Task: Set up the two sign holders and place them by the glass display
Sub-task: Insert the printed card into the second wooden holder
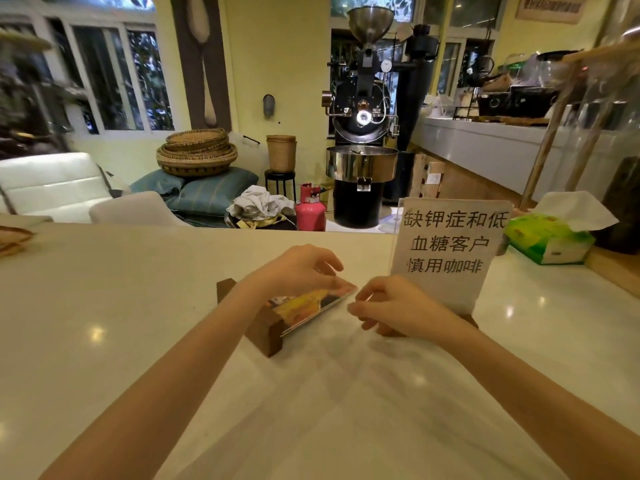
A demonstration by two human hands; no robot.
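Note:
A clear acrylic sign with black printed characters stands upright in a dark wooden base, whose end shows at its right foot. To its left a second dark wooden base lies on the white counter. A colourful picture panel rests tilted low on that base. My left hand lies over the panel's top edge with its fingers spread on it. My right hand pinches the panel's right corner, just in front of the upright sign.
A green tissue box sits at the right on the counter beside a wooden ledge. Beyond the counter stand a black coffee roaster, a pink gas cylinder, stacked baskets and white chairs.

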